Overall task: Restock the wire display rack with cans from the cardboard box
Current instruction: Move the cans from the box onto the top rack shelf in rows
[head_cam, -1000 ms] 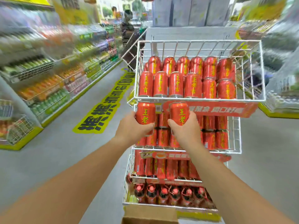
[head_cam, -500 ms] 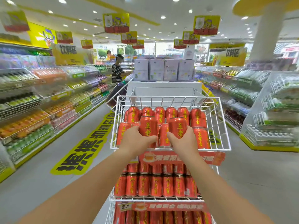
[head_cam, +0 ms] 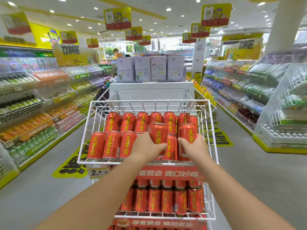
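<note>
**Inspector:** State of both grips?

**Operator:** On my feed, the left hand (head_cam: 146,146) is curled round a red cylindrical metal can (head_cam: 157,132) with yellow lettering. The right hand (head_cam: 194,145) is wrapped round a second red can (head_cam: 188,132). Both cans are upright.

**Inspector:** Location of the held cans?

**Operator:** Inside the top basket (head_cam: 144,102) of the white wire display rack (head_cam: 211,193), toward its right side. I cannot tell whether they rest on anything; my view of their bases is blocked by the hands.

**Inspector:** Surroundings?

**Operator:** One standing can (head_cam: 170,147) shows between the two hands. Three front-row cans (head_cam: 110,145) stand just left of the left hand. The back-row cans (head_cam: 141,120) stand beyond both grips. A red printed banner (head_cam: 166,173) runs below the wrists, with the lower-tier cans (head_cam: 166,198) under it.
</note>
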The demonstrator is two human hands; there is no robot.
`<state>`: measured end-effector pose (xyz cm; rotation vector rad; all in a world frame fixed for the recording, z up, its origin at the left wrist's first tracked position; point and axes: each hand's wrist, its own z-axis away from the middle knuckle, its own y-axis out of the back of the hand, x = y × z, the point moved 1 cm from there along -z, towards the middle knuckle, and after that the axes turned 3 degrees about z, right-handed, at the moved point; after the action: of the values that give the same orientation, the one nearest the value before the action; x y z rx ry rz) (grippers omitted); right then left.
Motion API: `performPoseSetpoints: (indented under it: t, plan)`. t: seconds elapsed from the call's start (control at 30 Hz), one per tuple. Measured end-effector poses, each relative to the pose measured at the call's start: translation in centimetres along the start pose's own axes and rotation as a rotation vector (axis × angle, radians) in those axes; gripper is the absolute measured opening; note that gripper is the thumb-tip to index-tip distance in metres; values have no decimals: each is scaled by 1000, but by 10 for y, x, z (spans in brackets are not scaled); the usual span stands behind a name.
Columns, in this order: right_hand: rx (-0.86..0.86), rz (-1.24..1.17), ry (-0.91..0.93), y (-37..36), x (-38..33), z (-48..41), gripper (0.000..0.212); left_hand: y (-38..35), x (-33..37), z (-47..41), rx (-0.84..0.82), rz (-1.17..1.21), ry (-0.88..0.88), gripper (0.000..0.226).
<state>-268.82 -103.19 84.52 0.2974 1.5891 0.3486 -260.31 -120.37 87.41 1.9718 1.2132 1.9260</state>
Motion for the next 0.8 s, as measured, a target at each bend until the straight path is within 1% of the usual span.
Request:
performPoseSetpoints:
  t: [0.1, 0.13, 0.17, 0.2, 0.27, 0.3, 0.33, 0.43, 0.5, 0.6, 0.67, 0.8]
  plan:
    - [-13, 23, -17, -3, 9, -8, 57, -16, -3, -8, 8, -8, 0, 39]
    - [-22, 15, -8, -5, 12, -12, 60, -19, -3, -9, 11, 1, -4, 44]
    - [-31, -2, -2, -7, 15, -16, 61, -21, -3, -10, 8, 15, -7, 56]
    - [-41, -15, 5, -8, 17, -18, 60, -23, -4, -11, -10, 19, -15, 72]
    - [-74, -12, 9, -10, 17, -20, 51, -28, -5, -11, -68, -44, -59, 104]
    - [-86, -8, -2, -11, 18, -20, 47, -32, -7, -12, -90, -105, -86, 110]
    - [-89, -10, 1, -11, 19, -21, 48, -35, -9, -14, -102, -164, -105, 111]
    - [-50, 34, -4, -17, 25, -25, 66, -38, -5, -14, -114, -310, -130, 103]
    - [-52, 66, 2, -21, 29, -31, 72, -39, -3, -15, -115, -393, -148, 97]
    - [-76, 121, -35, -22, 30, -33, 80, -41, -3, -18, -97, -503, -180, 99]
    - [-109, 152, -59, -23, 29, -34, 78, -39, -4, -23, -69, -629, -232, 100]
    - [-122, 181, -89, -24, 29, -38, 65, -38, -2, -28, -14, -812, -305, 99]
